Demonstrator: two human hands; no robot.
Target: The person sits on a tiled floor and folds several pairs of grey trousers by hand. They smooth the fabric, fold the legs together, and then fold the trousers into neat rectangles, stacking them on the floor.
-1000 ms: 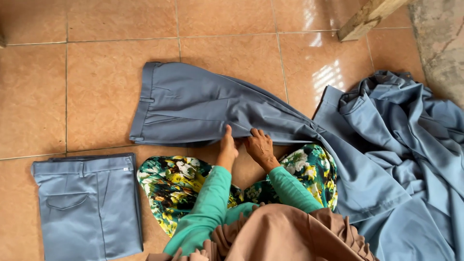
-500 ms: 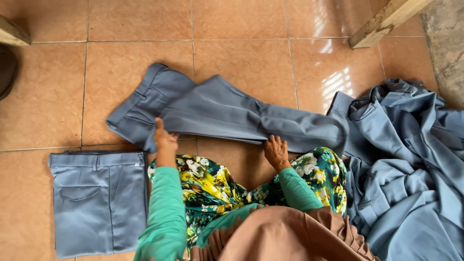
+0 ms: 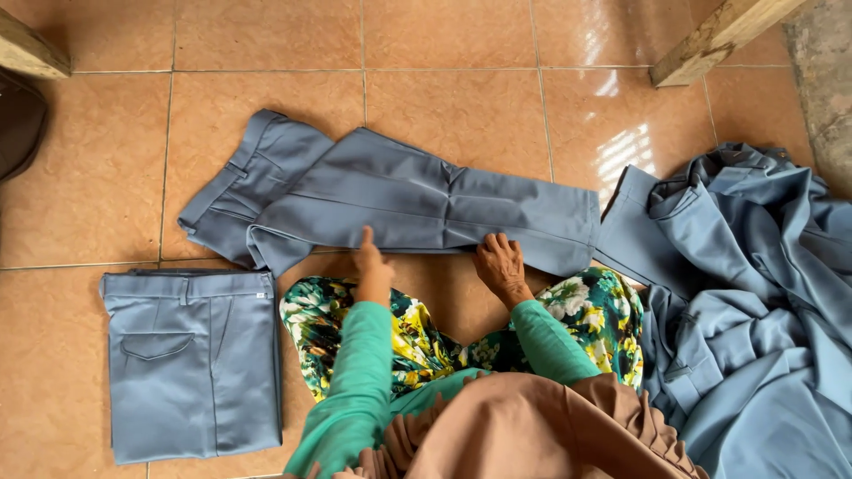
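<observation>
Seated on a tiled floor [image 3: 461,115], a person presses both flat, empty hands on grey-blue trousers [image 3: 399,200] lying folded lengthwise before their knees: left hand [image 3: 373,266] and right hand [image 3: 501,266] pin the near edge so the fold holds. Half a second earlier the left hand lay farther left, by the waistband.

Tan tiled floor [image 3: 461,53] carries half-folded trousers [image 3: 399,200], folded trousers [image 3: 191,359] (left), garment heap [image 3: 754,302].
</observation>
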